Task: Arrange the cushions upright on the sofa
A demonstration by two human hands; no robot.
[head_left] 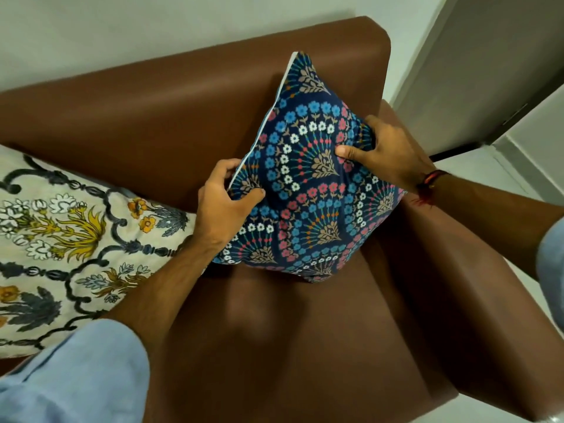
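A navy cushion printed with blue, pink and white flowers stands on one corner in the right end of the brown sofa, leaning toward the backrest. My left hand pinches its left edge, thumb on the front. Gripping the cushion's right edge is my right hand, its thumb pressed into the fabric. A cream cushion with yellow and grey flowers lies flat on the seat to the left, partly under my left forearm.
The sofa's right armrest runs along beside the navy cushion. Behind the sofa is a pale wall. A grey door or panel and white floor lie to the right.
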